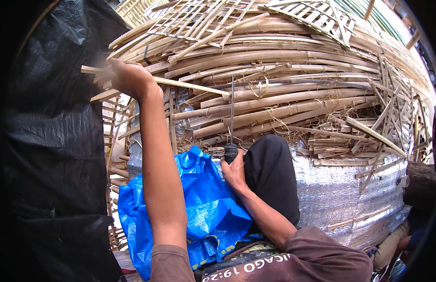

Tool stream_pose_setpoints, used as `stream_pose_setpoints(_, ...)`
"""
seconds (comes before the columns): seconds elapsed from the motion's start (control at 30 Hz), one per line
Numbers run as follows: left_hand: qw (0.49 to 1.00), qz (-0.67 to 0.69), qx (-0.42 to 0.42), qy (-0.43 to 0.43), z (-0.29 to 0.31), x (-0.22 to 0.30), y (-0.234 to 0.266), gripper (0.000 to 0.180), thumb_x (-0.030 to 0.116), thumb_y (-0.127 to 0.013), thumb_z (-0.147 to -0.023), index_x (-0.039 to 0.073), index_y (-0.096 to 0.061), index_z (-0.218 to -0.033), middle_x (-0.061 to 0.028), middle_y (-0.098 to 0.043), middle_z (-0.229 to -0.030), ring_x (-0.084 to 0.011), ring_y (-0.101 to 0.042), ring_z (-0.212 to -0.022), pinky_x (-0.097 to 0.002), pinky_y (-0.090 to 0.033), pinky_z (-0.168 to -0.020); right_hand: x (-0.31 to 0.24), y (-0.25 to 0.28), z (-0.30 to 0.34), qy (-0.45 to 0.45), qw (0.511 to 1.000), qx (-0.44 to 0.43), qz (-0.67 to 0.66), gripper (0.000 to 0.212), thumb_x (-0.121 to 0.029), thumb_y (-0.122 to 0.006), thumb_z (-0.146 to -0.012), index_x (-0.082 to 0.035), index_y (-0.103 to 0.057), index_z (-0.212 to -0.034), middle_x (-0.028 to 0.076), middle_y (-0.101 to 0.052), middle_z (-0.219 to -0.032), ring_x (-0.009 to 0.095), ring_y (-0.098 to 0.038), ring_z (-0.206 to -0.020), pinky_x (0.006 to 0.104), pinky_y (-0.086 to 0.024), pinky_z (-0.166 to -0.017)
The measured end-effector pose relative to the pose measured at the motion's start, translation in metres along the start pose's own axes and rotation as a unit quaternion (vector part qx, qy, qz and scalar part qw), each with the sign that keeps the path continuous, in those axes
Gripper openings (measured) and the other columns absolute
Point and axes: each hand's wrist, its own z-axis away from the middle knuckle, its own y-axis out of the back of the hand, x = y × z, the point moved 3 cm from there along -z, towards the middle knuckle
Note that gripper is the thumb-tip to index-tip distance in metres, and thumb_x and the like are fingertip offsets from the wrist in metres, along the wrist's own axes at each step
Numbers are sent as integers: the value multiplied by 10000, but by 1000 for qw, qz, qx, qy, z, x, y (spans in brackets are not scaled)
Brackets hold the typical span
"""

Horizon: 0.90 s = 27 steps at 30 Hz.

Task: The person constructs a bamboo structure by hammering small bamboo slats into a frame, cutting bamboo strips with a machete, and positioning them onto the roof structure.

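Note:
My left hand, raised at the upper left on an outstretched arm, is closed round a long, thin bamboo strip; its fingers are smeared by motion. The strip runs rightward, and its far end meets or overlaps the blade of a knife; whether they touch I cannot tell. My right hand is wrapped round the knife's dark, bound handle beside my bent knee, with the narrow blade pointing up and away from me. Blue plastic sheeting covers my lap between the arms.
Split bamboo poles lie stacked ahead, with slatted bamboo panels on top. Shorter pieces pile at the right above a silvery foil mat. A black tarp hangs at the left. Part of another person shows at the lower right.

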Motion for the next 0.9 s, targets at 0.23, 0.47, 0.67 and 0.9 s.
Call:
stream_pose_setpoints(0.23, 1000, 9, 21, -11, 4, 11, 0, 422, 327, -378, -1000, 136, -304, -631, 14, -311, -501, -113, -295, -388, -279, -264, -401, -5, -1, 8, 47, 999, -24, -8, 404, -106, -641, -801, -23, -432, -1136, 139, -581, -800, 225, -586, -694, 365, -480, -651)
stream_pose_setpoints(0.47, 961, 142, -239, 17, 23, 19, 4, 456, 325, -460, -989, 170, -226, -630, 50, -188, -503, -62, -149, -402, -253, -146, -396, -9, 4, 2, 43, 997, -30, -50, 441, -104, -628, -796, -36, -414, -1176, 154, -591, -830, 237, -606, -723, 379, -487, -661)
stream_pose_setpoints(0.67, 932, 150, -331, 3, 27, 22, 12, 509, 333, -475, -980, 180, -190, -587, 60, -156, -489, -54, -95, -402, -252, -111, -395, -49, 11, 9, 174, 980, -93, -18, 463, -75, -712, -739, -52, -491, -1145, 144, -666, -804, 251, -700, -753, 357, -531, -677)
stream_pose_setpoints(0.9, 923, 146, -355, 3, 45, 22, 7, 523, 344, -471, -985, 176, -186, -581, 57, -147, -496, -58, -98, -413, -265, -99, -412, -22, 13, -11, 62, 997, -26, -30, 390, -82, -671, -743, -37, -499, -1090, 172, -647, -808, 286, -673, -747, 379, -510, -687)
